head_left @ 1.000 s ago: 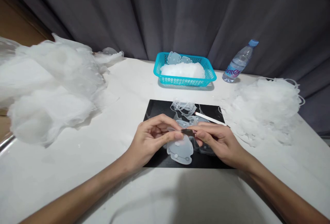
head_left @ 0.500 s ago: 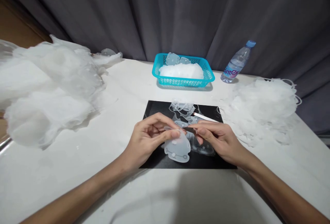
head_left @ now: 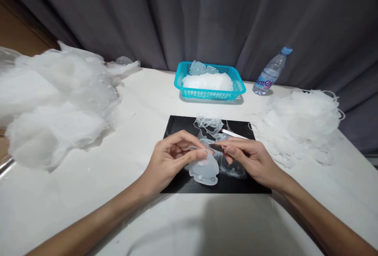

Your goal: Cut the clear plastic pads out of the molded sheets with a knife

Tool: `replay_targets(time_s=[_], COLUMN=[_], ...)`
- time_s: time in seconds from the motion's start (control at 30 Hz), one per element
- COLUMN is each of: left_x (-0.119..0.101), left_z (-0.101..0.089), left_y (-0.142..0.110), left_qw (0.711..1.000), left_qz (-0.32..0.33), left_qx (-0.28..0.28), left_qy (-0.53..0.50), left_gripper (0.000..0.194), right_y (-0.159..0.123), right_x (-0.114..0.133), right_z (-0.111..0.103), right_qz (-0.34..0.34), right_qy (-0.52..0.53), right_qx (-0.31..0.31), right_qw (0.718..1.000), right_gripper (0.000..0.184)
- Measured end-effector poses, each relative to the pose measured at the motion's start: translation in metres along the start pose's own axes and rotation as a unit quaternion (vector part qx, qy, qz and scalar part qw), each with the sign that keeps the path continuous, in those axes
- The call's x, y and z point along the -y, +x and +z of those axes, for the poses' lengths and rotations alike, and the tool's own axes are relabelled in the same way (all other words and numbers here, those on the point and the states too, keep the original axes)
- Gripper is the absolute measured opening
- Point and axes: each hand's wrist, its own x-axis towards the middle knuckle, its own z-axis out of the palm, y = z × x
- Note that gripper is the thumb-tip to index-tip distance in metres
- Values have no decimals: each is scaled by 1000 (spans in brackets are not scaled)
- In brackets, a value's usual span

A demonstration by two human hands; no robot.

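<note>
The left hand (head_left: pixel 174 151) pinches the upper edge of a translucent piece (head_left: pixel 203 171) between thumb and fingers, its grip narrow, so that the piece hangs over the black mat (head_left: pixel 174 183) with its rounded, notched end toward the person. Small round marks and a thin line show on the piece, but no writing can be read there. The right hand (head_left: pixel 251 157) is closed around a small dark tool (head_left: pixel 217 146), whose tip points toward the left hand close to the piece's upper edge. Beneath and behind the hands, more translucent pieces (head_left: pixel 233 167) and curly clear scraps (head_left: pixel 208 123) lie on the mat, with a slim white stick (head_left: pixel 233 133) slanting beside the scraps. Farther back on the white table (head_left: pixel 132 201) sits a turquoise basket (head_left: pixel 212 94) holding a white heap (head_left: pixel 208 81) and, behind it, clear pieces (head_left: pixel 197 67). To its right stands a blue-capped bottle (head_left: pixel 270 75); the purple lettering on its blue label seems to read "ante", though the word curves out of sight. Whitish piles flank the mat, a large one (head_left: pixel 59 98) at left and another (head_left: pixel 304 122) at right.
</note>
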Motion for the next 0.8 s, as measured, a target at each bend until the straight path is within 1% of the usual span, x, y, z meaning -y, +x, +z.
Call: replay_targets(time_s=[0.1, 0.17, 0.2, 0.23, 0.27, 0.3, 0.33, 0.4, 0.47, 0.53, 0.6, 0.67, 0.7, 0.73, 0.8], left_x=[1, 3, 3, 4, 5, 5, 6, 6, 7, 7, 6, 6, 5, 5, 5], left_z=[-1, -2, -3, -4, -4, -5, -5, -6, -6, -6, -6, -6, -5, -5, -3], left_y=[1, 2, 3, 4, 5, 6, 7, 8, 8, 8, 6, 3, 2, 0, -2], left_qw=[1000, 999, 998, 997, 996, 994, 993, 990, 990, 993, 995, 989, 984, 978, 971], left_qz=[-28, -52, -64, -77, -90, -104, -119, -141, -140, -116, -75, -24, -1, 18, 39], left_qx=[3, 1, -1, -3, -3, -1, 2, 9, 16, 22, 21, 11, 6, 0, -8], left_qy=[5, 0, -4, -9, -14, -17, -19, -20, -14, 14, 69, 143, 178, 206, 236], left_gripper=[12, 15, 17, 19, 21, 23, 24, 26, 27, 26, 22, 17, 15, 14, 12], right_y=[6, 11, 13, 15, 16, 17, 17, 16, 14, 14, 14, 14, 14, 14, 13], right_x=[-10, -24, -32, -41, -50, -58, -66, -79, -89, -96, -98, -91, -83, -74, -52], right_z=[-11, -24, -31, -39, -47, -53, -58, -65, -66, -66, -66, -63, -59, -53, -36], right_qz=[26, 39, 39, 36, 27, 25, 34, 51, 58, 53, 45, 27, 11, -8, -50], right_qy=[-21, -68, -107, -160, -219, -272, -322, -392, -437, -467, -486, -484, -468, -443, -354], right_qx=[-65, -114, -136, -159, -190, -229, -251, -253, -237, -231, -236, -258, -268, -272, -232], right_qw=[997, 990, 984, 974, 957, 934, 912, 883, 866, 852, 840, 836, 842, 854, 905], right_gripper=[33, 37, 38, 40, 41, 41, 41, 45, 48, 50, 50, 50, 49, 48, 37])
